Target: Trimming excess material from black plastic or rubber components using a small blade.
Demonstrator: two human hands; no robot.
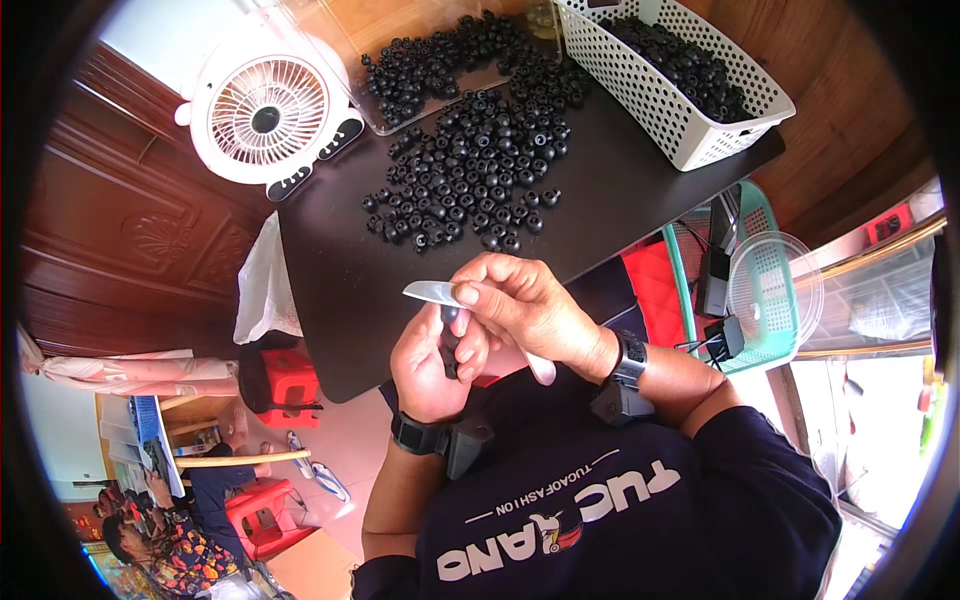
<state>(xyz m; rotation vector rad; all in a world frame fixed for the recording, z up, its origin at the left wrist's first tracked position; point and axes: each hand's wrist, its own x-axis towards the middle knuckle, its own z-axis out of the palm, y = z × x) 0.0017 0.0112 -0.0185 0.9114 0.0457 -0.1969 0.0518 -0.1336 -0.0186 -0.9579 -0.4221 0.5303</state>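
Close in front of my body, just off the near edge of the dark table (340, 290), my two hands meet. My right hand (530, 305) is closed round a small knife; its pale blade (430, 292) points left above my left hand, and the whitish handle end shows below my palm. In my left hand (425, 365), fingers curled, are dark pieces (450, 340), partly hidden by the fingers. They look like the small round black pieces with holes (480, 160) heaped on the table beyond. Whether the blade touches one cannot be made out.
A clear plastic tray (375, 120) of black pieces lies at the back. The white perforated basket (690, 140) at back right holds more. A white fan (265, 115) stands at left. Right of the table are a teal basket (785, 300) and clear lid. Another person (185, 545) sits at lower left.
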